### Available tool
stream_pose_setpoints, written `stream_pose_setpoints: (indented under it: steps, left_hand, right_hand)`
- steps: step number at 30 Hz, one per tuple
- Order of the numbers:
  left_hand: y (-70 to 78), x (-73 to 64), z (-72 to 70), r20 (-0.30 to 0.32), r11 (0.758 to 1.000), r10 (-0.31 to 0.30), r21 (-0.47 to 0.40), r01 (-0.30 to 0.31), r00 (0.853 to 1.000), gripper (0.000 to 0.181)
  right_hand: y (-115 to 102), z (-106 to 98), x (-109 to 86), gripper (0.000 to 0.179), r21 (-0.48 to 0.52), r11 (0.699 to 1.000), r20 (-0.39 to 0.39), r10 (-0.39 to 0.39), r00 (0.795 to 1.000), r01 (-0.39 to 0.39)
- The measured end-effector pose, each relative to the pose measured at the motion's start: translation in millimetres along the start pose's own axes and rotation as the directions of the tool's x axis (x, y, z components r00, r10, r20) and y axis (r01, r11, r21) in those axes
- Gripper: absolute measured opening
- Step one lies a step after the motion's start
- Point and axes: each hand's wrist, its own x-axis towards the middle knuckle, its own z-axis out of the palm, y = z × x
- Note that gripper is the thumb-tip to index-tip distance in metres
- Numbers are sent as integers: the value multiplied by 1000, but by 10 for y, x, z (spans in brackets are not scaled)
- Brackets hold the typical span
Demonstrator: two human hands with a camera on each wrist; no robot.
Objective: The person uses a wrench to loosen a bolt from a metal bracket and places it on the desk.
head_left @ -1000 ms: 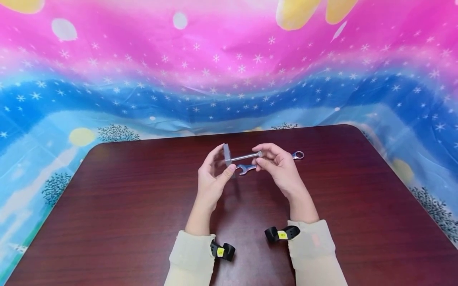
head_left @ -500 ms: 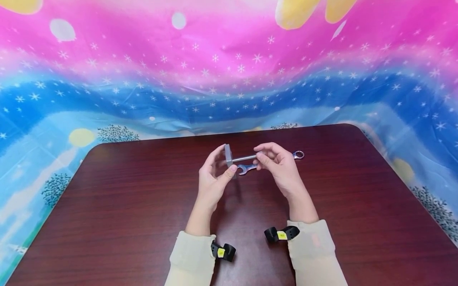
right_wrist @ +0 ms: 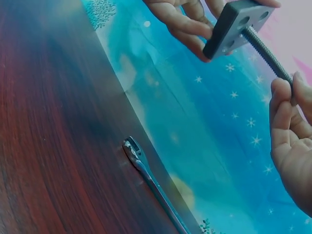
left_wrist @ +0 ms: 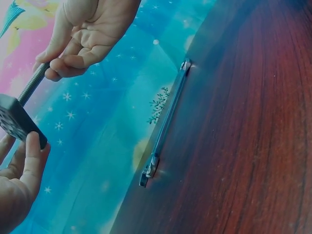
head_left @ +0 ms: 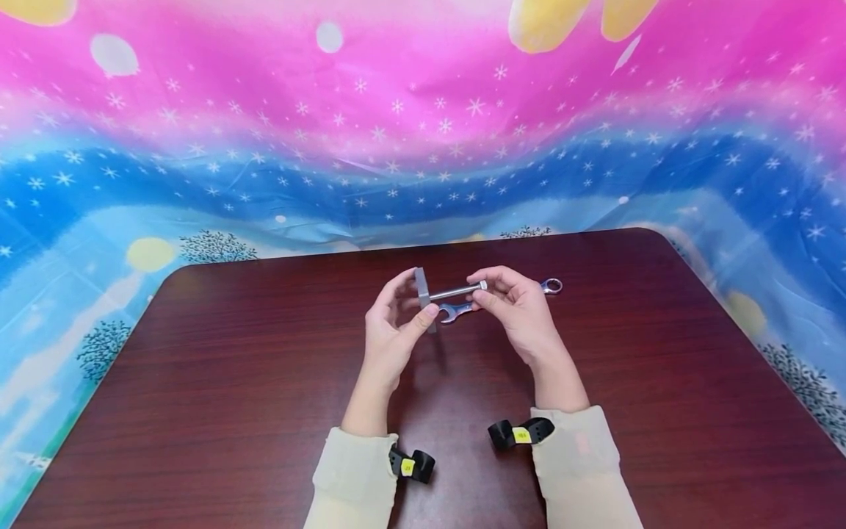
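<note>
My left hand (head_left: 391,327) grips a grey rectangular block (head_left: 421,285) by its edges, held up over the table. In the right wrist view, the block's face (right_wrist: 234,35) has several round holes. A long threaded bolt (head_left: 456,292) projects from the block toward the right, its shank (right_wrist: 267,54) standing in one of the holes. At the bolt's far end, my right hand (head_left: 522,312) pinches the head between thumb and fingers. Beneath and behind the hands lies a shiny combination wrench (head_left: 552,286), open jaw to the left, its middle hidden by the right hand.
The dark reddish-brown table (head_left: 231,382) ends at a rounded back edge. Behind it hangs a pink and blue snowflake cloth (head_left: 396,147). A black wrist camera is strapped at each sleeve. In the left wrist view, the wrench (left_wrist: 168,117) lies near the table's edge.
The right thumb and fingers shift around the bolt head, covering it half a second ago and showing it again now. The block is turned slightly in the left hand. The wrench stays put.
</note>
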Motion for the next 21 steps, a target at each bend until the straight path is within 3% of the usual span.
stream_pose_setpoints:
  steps: [11,16,21]
  left_hand:
    - [50,-6,-39,-29,999,15,41,-13,999,46]
    - [44,-6,-29,-33,999,14,36,-13,999,48]
    - [33,-6,-23,-34,999,16,41,-14,999,50]
  right_hand:
    - [-8,15,-11,32,30,998,65,-56,996,54]
    - [-5,26,0,30,107,994,53,-23,998,17]
    - [-15,11,3,23,66,998,37,17,999,-19]
